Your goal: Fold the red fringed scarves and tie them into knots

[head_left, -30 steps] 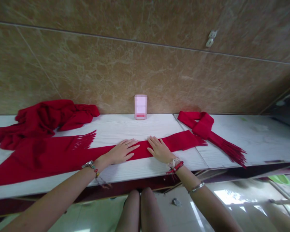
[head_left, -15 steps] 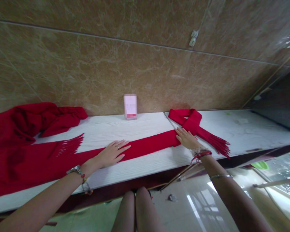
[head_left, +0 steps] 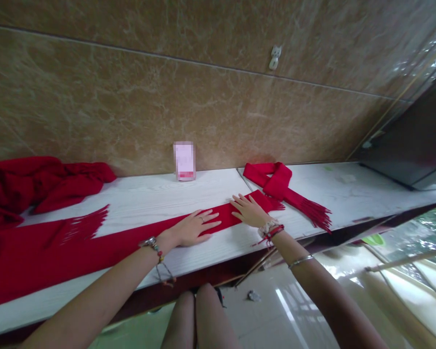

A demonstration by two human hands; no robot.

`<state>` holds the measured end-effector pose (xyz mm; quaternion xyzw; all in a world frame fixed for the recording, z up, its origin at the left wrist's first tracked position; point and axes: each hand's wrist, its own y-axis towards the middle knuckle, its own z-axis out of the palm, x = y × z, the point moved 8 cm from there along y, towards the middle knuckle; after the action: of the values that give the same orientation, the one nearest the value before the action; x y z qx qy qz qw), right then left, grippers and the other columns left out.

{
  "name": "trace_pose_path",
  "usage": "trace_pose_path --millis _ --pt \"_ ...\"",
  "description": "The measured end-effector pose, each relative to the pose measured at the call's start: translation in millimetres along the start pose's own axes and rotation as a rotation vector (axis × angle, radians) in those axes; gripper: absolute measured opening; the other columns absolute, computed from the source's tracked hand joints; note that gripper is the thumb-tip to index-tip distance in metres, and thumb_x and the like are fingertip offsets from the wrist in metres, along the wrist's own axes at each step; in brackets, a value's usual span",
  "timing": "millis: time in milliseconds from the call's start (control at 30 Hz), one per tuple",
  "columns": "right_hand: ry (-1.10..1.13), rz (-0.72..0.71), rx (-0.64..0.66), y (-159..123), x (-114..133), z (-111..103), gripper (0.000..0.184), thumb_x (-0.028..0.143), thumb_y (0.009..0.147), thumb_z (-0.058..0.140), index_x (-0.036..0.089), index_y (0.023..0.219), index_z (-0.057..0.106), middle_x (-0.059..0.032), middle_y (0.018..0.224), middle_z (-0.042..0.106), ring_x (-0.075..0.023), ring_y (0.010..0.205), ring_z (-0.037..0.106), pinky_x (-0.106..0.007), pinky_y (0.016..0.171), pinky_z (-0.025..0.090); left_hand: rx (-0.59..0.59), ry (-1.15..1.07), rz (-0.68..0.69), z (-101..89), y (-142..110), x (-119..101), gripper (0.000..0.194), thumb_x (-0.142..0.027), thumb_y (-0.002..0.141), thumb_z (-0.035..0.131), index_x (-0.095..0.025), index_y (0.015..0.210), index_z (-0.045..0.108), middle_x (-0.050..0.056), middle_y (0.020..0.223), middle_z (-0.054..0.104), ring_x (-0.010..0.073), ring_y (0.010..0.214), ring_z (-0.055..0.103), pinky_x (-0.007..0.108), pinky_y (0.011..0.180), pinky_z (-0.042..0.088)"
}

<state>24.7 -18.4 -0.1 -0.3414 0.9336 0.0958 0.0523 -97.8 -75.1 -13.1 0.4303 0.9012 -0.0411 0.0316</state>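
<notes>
A long red scarf (head_left: 127, 246) stretches across the white wood-grain surface, its right part lying as a flat, narrow strip. My left hand (head_left: 191, 229) rests flat on that strip, fingers spread. To its right, my right hand (head_left: 250, 211) also lies flat on the scarf, fingers apart. Just beyond the right hand, a short fringe shows at the strip's right end. A red looped piece with a fringed tail (head_left: 279, 183) lies beside that end; whether it joins the strip I cannot tell. Bunched red cloth (head_left: 39, 182) and another fringe lie at the left.
A small pink-white box-like object (head_left: 185, 161), its face blurred, stands against the marbled wall (head_left: 138, 111). A white hook (head_left: 275, 57) is fixed higher up. A dark grey box-shaped thing (head_left: 407, 140) stands at the right end of the white surface (head_left: 148, 186).
Along the strip, my left hand has slid right. My right hand has moved left off the end, uncovering the short fringe. The view has shifted slightly to the right.
</notes>
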Motion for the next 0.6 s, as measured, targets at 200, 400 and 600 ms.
trace_pose_path --millis 200,400,600 --pt "0.000 -0.004 0.021 -8.8 -8.6 6.0 0.051 0.042 0.088 0.038 0.016 0.131 0.041 -0.0127 0.138 0.039 -0.0285 0.128 0.030 -0.048 0.102 0.028 -0.015 0.013 0.001 2.3 -3.4 1.0 0.041 -0.035 0.089 0.039 -0.036 0.130 0.038 0.001 0.145 0.025 0.0226 0.132 0.021 0.042 0.105 0.015" --pt "0.025 -0.050 0.112 -4.7 -8.9 9.7 0.060 0.047 0.085 0.043 0.014 0.134 0.036 -0.0153 0.139 0.035 -0.0302 0.129 0.029 -0.050 0.101 0.029 -0.036 -0.016 -0.001 0.5 -2.5 0.3 0.040 -0.035 0.089 0.039 -0.037 0.129 0.040 0.000 0.144 0.028 0.0235 0.132 0.023 0.043 0.105 0.016" --pt "0.059 0.008 0.068 -0.1 -20.6 -0.1 0.060 0.049 0.086 0.040 0.014 0.135 0.034 -0.0158 0.139 0.035 -0.0285 0.130 0.027 -0.051 0.101 0.028 -0.074 -0.021 0.005 0.4 -3.6 0.2 0.039 -0.036 0.088 0.040 -0.037 0.127 0.043 -0.001 0.143 0.030 0.0227 0.131 0.024 0.042 0.105 0.017"
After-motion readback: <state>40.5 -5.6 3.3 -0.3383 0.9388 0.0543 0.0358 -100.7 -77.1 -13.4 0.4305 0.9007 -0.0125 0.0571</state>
